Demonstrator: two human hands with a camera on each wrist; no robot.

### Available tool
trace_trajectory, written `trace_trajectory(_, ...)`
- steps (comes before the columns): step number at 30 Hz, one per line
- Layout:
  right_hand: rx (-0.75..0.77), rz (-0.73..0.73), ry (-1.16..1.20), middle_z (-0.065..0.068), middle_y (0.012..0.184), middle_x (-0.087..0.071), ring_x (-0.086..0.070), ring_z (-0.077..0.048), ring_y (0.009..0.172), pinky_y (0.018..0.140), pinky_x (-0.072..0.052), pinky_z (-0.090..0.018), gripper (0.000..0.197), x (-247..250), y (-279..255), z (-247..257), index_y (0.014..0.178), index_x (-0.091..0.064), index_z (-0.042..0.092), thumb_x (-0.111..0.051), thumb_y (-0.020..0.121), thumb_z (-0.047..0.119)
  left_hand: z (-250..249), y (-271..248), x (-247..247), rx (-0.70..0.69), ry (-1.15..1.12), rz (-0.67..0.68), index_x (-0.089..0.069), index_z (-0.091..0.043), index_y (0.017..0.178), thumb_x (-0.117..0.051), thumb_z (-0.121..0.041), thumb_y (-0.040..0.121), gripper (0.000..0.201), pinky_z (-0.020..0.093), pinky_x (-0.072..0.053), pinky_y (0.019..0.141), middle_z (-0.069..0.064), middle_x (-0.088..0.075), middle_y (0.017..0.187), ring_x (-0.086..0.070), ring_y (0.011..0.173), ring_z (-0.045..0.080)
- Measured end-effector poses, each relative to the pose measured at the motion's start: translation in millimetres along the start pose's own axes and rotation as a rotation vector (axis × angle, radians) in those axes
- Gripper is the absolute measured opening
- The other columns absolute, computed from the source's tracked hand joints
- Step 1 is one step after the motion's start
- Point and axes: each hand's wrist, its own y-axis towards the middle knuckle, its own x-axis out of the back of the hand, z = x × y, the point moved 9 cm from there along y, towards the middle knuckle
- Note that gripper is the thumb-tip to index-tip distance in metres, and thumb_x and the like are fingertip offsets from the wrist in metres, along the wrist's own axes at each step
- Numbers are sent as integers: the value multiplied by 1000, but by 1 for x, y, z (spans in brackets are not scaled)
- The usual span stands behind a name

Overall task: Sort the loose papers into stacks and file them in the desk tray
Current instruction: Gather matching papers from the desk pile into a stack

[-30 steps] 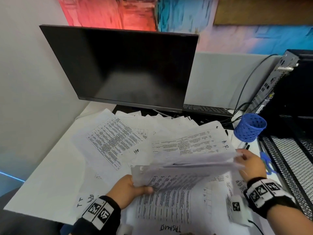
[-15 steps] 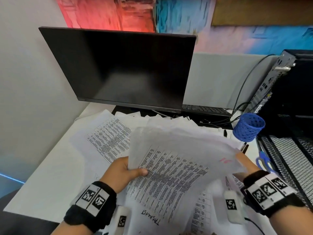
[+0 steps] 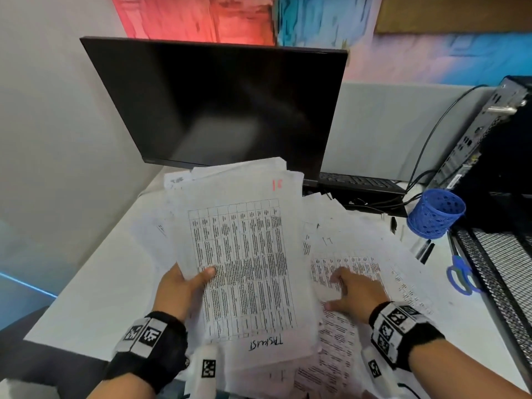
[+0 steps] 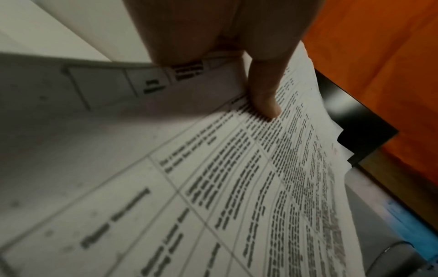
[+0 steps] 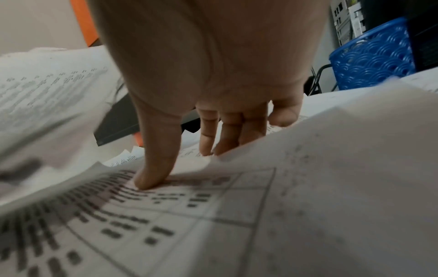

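Note:
My left hand (image 3: 187, 283) grips a thick stack of printed table sheets (image 3: 244, 254) at its left edge, thumb on top, with the stack raised above the desk and pointing toward the monitor. The left wrist view shows that thumb (image 4: 265, 97) pressed on the top sheet (image 4: 237, 196). My right hand (image 3: 351, 292) lies on the loose papers (image 3: 359, 254) spread over the desk, its fingers fairly straight. In the right wrist view its thumb (image 5: 154, 168) presses a printed sheet (image 5: 166, 224), and a raised sheet edge hides the fingertips. The black mesh desk tray (image 3: 495, 272) stands at the right.
A dark monitor (image 3: 218, 105) stands behind the papers, with a keyboard (image 3: 359, 182) under its right side. A blue pen cup (image 3: 436, 213), pens (image 3: 426, 249) and blue scissors (image 3: 460, 276) lie beside the tray. A computer tower (image 3: 489, 133) and cables fill the back right.
My right hand has let go of the stack and come down onto the loose papers. My left hand alone now holds the stack, turned lengthwise toward the monitor.

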Motion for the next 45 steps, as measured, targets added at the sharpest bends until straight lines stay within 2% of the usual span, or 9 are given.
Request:
trace_trajectory(7,50,91,181,7,78,-57,-53,-11,67,67,-46,-25,21,-7,-4,7,75,-55,24,-74,74,33,9,5,-4,14,-35,59,-68,-20,86,-75,-19,76,13,29,-47,72,-6,-71,85,-66,87,18)
trace_trajectory(14,137,234,75,1,88,-71,-65,-14,80,76,-50,-22,18,-8,-9,19,87,-68,22,-54,83,12,-5,5,-8,-13,-132,59,-71,-17,94,-78,-60,60,55,35,-48,89,-5,-73,93,-66,93,13)
trace_trajectory(18,121,223,58,3,92,-66,-60,-11,78,65,-45,-15,24,-16,-9,17,76,-63,23,-49,87,7,-10,4,-17,-17,-199,107,-68,-15,111,-79,-50,65,59,37,-45,99,-3,-72,106,-66,103,12)
trace_trajectory(24,-38,-177,748,2,122,-60,-58,-21,111,103,-43,-42,31,32,-4,-26,121,-61,16,-60,90,14,-19,5,-18,-13,-399,134,-65,-4,114,-85,-47,54,77,28,-56,81,8,-72,107,-68,100,19)
trace_trajectory(33,125,-270,1408,-8,103,-72,-67,-22,91,86,-55,-37,44,67,-28,6,105,-66,19,-41,90,-14,-27,10,-52,193,-769,204,-62,0,115,-60,-14,81,37,33,-59,72,14,-69,111,-69,99,23)
trace_trajectory(37,270,-210,1498,14,60,-64,-58,0,56,54,-47,-10,8,77,-54,28,67,-75,29,-74,69,37,-39,7,-60,92,-686,218,-58,3,121,-81,-23,64,67,35,-58,76,18,-67,116,-68,102,25)
trace_trajectory(40,201,-165,1460,14,91,-68,-60,-8,95,88,-43,-20,28,81,-55,24,96,-69,25,-65,78,46,-50,9,-59,-48,-562,229,-60,-11,122,-93,-41,41,92,40,-51,90,10,-67,118,-64,109,23)
trace_trajectory(42,258,-108,1519,1,98,-69,-60,-14,90,85,-48,-28,62,91,-55,24,100,-70,20,-71,60,67,-54,9,-59,-116,-434,230,-61,-22,120,-90,-45,44,85,40,-45,96,3,-68,119,-63,112,19)
trace_trajectory(45,344,-198,1375,0,99,-72,-66,-19,88,76,-52,-31,21,106,-59,29,100,-67,25,-65,84,38,-56,4,-60,-154,-326,191,-55,-29,122,-85,-35,54,75,36,-45,95,-6,-68,115,-62,111,14)
